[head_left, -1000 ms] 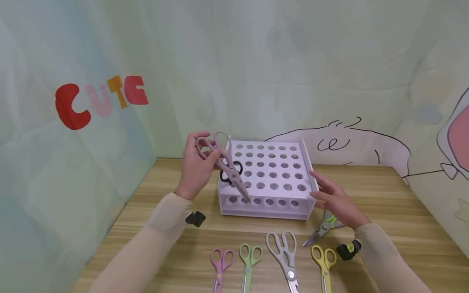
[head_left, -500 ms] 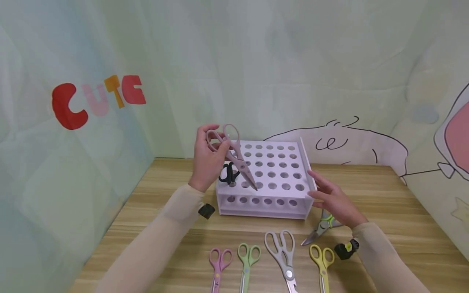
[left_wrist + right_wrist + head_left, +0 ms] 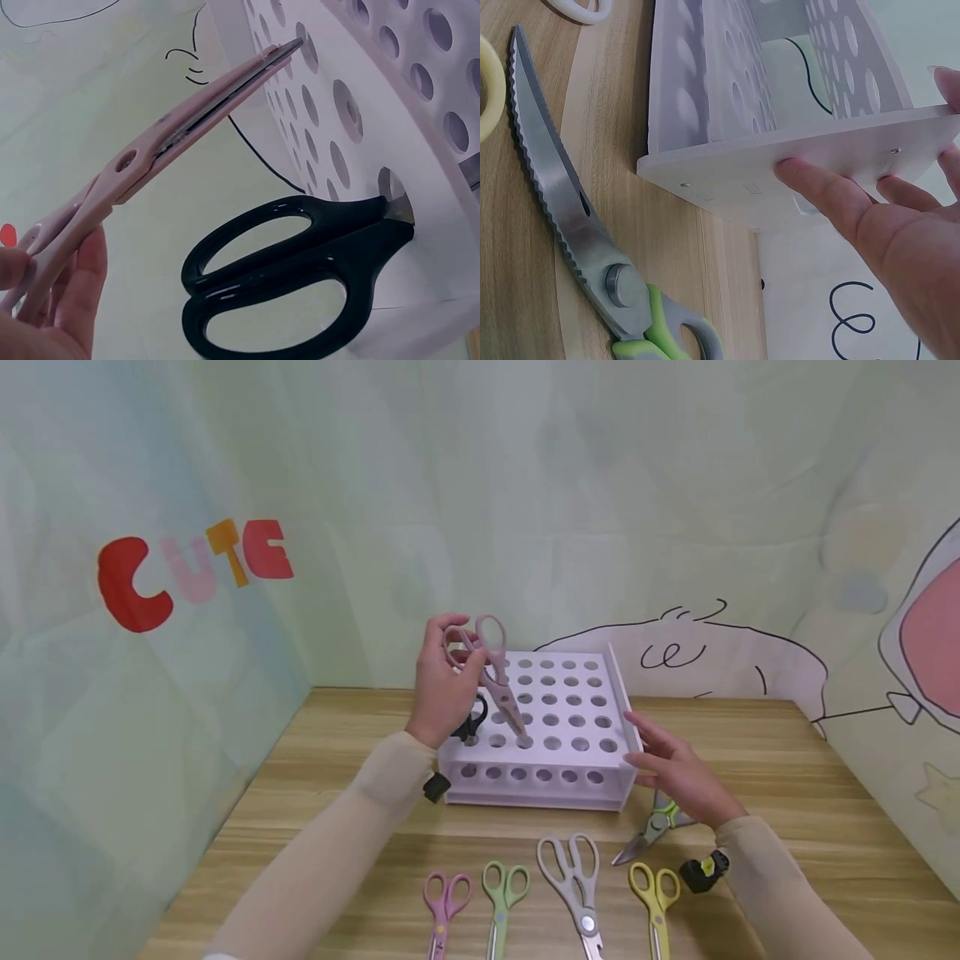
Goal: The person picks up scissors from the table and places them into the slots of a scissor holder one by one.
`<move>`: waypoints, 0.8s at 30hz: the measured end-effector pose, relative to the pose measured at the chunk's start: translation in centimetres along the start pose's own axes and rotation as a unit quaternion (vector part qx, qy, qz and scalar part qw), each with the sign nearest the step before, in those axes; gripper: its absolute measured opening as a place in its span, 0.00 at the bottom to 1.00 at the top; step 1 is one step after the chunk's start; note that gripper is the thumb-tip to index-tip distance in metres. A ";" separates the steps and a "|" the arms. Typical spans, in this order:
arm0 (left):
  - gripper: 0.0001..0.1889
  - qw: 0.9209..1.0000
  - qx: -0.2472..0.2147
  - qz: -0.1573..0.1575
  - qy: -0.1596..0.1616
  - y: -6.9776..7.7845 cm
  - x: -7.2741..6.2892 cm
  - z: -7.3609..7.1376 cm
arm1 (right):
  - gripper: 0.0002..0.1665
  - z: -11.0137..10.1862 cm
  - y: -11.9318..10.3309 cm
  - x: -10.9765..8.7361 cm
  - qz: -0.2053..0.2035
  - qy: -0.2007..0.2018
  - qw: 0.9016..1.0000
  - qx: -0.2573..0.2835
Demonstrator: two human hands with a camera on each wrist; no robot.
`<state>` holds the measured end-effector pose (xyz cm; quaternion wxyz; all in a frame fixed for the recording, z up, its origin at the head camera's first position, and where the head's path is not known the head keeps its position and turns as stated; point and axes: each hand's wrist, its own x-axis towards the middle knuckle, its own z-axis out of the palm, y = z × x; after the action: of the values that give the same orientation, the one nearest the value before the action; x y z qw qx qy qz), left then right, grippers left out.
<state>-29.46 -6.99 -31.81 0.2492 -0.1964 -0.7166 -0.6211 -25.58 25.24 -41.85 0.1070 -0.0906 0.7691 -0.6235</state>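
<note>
My left hand (image 3: 446, 693) pinches pale pink scissors (image 3: 501, 685) by a handle loop, tilted with the blades pointing down. Their tip meets a front-row hole of the white perforated rack (image 3: 540, 758) in the head view; from the left wrist it appears right at the hole's rim. Black-handled scissors (image 3: 300, 277) stand in a corner hole nearby, handles up, blades mostly hidden. My right hand (image 3: 678, 772) touches the rack's right side panel (image 3: 780, 172) with extended fingers, one fingertip reaching over its top edge.
On the wooden table (image 3: 300, 810) in front lie pink scissors (image 3: 442, 910), green scissors (image 3: 501, 906), grey kitchen shears (image 3: 577, 893) and yellow scissors (image 3: 656, 906). Green-and-grey shears (image 3: 592, 232) lie by the rack's right side. A printed cloth backdrop (image 3: 420, 527) rises behind.
My left hand has moved right with the pale pink scissors, and their tip has gone from before the rack's front edge to a front-row hole. The right hand stays at the side panel.
</note>
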 end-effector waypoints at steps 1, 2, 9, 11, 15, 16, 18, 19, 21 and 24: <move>0.20 1.000 0.007 0.005 -0.003 -0.1 0.0 0.1 | 0.43 0.0 0.0 0.0 0.000 0.000 1.000 0.001; 0.20 1.000 0.012 0.012 -0.006 -0.2 0.0 0.2 | 0.43 0.0 0.0 0.0 0.000 0.000 1.000 0.000; 0.19 0.998 0.049 0.033 -0.035 -0.4 -0.1 0.9 | 0.43 0.0 0.2 0.2 0.000 0.004 1.000 0.012; 0.18 0.997 0.050 0.034 -0.040 -0.5 -0.2 1.0 | 0.43 0.1 0.2 0.2 0.001 0.005 1.000 0.012; 0.18 0.997 0.049 0.033 -0.055 -0.7 -0.1 1.4 | 0.42 0.2 0.2 0.2 0.001 0.004 1.000 0.016; 0.18 0.997 0.048 0.032 -0.059 -0.7 -0.2 1.4 | 0.42 0.2 0.1 0.2 0.001 0.004 1.000 0.017; 0.18 0.996 0.050 0.030 -0.065 -0.8 -0.2 1.6 | 0.42 0.3 0.1 0.3 0.001 0.004 1.000 0.019; 0.18 0.996 0.054 0.029 -0.067 -0.9 -0.3 1.6 | 0.42 0.3 0.1 0.3 0.001 0.003 1.000 0.020; 0.19 0.995 0.058 0.025 -0.073 -1.0 -0.4 1.7 | 0.42 0.3 0.1 0.3 0.001 0.003 1.000 0.019; 0.18 0.994 0.066 0.021 -0.081 -1.2 -0.5 2.0 | 0.42 0.2 0.2 0.3 0.002 0.003 1.000 0.020</move>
<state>-29.97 -5.21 -33.30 0.2154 -0.2441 -0.7694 -0.5496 -25.76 24.97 -42.10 0.1076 -0.0851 0.7569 -0.6389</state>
